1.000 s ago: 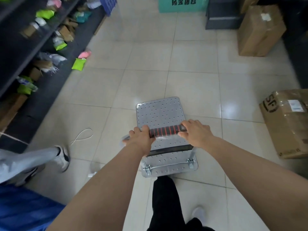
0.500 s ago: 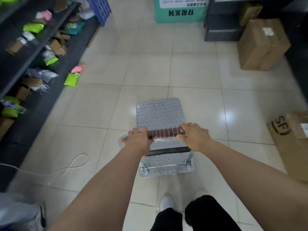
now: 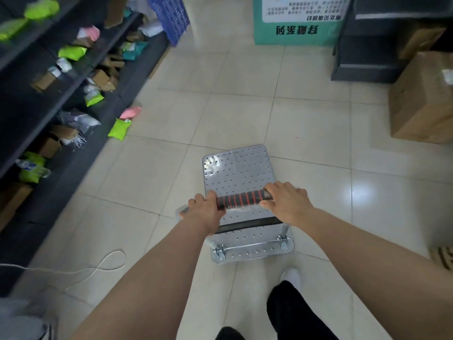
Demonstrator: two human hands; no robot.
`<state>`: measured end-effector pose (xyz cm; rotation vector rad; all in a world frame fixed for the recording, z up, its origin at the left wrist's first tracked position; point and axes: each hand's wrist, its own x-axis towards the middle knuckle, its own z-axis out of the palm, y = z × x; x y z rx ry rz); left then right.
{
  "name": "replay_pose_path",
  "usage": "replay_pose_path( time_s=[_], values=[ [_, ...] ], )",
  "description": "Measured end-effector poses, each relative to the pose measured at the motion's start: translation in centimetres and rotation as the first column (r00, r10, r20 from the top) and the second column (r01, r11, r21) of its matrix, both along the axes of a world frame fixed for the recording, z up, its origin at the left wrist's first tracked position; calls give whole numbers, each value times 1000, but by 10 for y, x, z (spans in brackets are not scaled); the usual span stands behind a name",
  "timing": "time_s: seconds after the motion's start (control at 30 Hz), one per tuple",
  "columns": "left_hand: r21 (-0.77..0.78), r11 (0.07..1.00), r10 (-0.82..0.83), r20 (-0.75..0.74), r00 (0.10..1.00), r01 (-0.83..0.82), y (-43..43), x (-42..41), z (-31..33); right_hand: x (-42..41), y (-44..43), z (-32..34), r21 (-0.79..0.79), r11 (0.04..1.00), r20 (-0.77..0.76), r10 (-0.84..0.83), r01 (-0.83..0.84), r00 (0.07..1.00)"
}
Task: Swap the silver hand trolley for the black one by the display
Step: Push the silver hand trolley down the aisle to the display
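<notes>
**Silver trolley rolling down the aisle, both hands on the bar**

The silver trolley (image 3: 239,182) sits on the tiled floor (image 3: 245,114) just ahead of the person's feet, its perforated deck pointing toward 12 o'clock. The left hand (image 3: 204,212) is wrapped tight around the left end of the handle (image 3: 241,200); the right hand (image 3: 286,202) is clamped on the right end, the red-ringed grip bare between them. Shelves (image 3: 49,99) run along 9 to 11 o'clock, cardboard boxes (image 3: 424,101) stand at 2 o'clock, and a green box (image 3: 296,25) blocks 12 o'clock. No black trolley is in view. To push well, press evenly with both hands, steer between shelves and boxes, and keep the wheels off the white cord (image 3: 107,263) at 8 o'clock.
</notes>
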<state>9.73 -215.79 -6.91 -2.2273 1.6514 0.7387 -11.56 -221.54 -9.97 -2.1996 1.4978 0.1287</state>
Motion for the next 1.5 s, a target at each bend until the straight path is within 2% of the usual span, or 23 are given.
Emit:
replay_pose_path(
  time_s=[0.2, 0.33, 0.77, 1.07, 1.3, 1.5],
  values=[
    [-46, 995, 91, -6, 996, -91, -72, -33, -8, -23, -96, 6, 1, 996, -63, 86, -86, 994],
    [-57, 995, 84, -5, 996, -85, -123, -39, -12, -29, -146, 8, 5, 994, -102, 110, -110, 989],
    [-94, 983, -161, -37, 986, 157, -371, -19, -15, -25, -330, 3, 11, 981, -51, -195, 196, 979],
    [-76, 971, -229, -51, 972, 225, -511, -39, -18, -46, -454, -7, -24, 956, -11, -291, 291, 957],
    [-63, 979, -196, -21, 980, 194, -621, -58, -13, -66, -574, -13, -39, 971, 34, -235, 236, 971],
    [-48, 992, -116, 8, 993, 116, -710, -80, -11, -85, -676, -13, -24, 990, 14, -141, 141, 990]
  ],
)
